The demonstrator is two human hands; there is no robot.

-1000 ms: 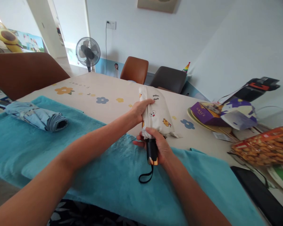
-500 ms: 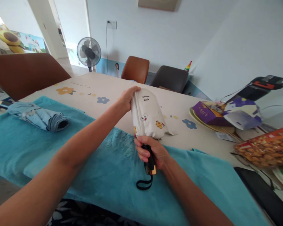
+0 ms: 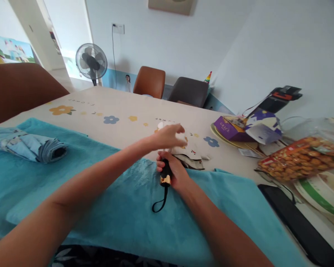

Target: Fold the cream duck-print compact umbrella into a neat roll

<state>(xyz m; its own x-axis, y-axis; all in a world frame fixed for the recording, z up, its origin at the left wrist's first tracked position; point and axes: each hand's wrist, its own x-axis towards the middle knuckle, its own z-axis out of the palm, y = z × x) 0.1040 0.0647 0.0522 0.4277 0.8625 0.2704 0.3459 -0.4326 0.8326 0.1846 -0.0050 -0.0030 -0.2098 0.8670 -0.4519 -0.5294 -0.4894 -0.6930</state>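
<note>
In the head view I hold a folded white umbrella (image 3: 183, 151) with small printed figures. My right hand (image 3: 172, 165) is wrapped round its black handle (image 3: 166, 169), which ends in a gold-coloured band and a dangling black strap (image 3: 163, 202). Over the upper part of the canopy lies my left hand (image 3: 169, 136), its fingers bent round the white fabric and a little blurred. That hand hides much of the canopy. Loose fabric edges spread out to the right of it. Both hands are above the blue towel (image 3: 122, 207) along the table's near edge.
A folded light-blue umbrella (image 3: 30, 145) rests on the towel at left. To the right are a purple box (image 3: 225, 127), a bag of nuts (image 3: 303, 157), a bowl (image 3: 320, 194) and a black phone-like slab (image 3: 297, 218). Chairs and a fan (image 3: 91, 62) stand beyond the table (image 3: 105, 104).
My left hand has come from the umbrella's far end down over its canopy, towards my right hand. The canopy's lower edges now splay to the right. My view has turned slightly right.
</note>
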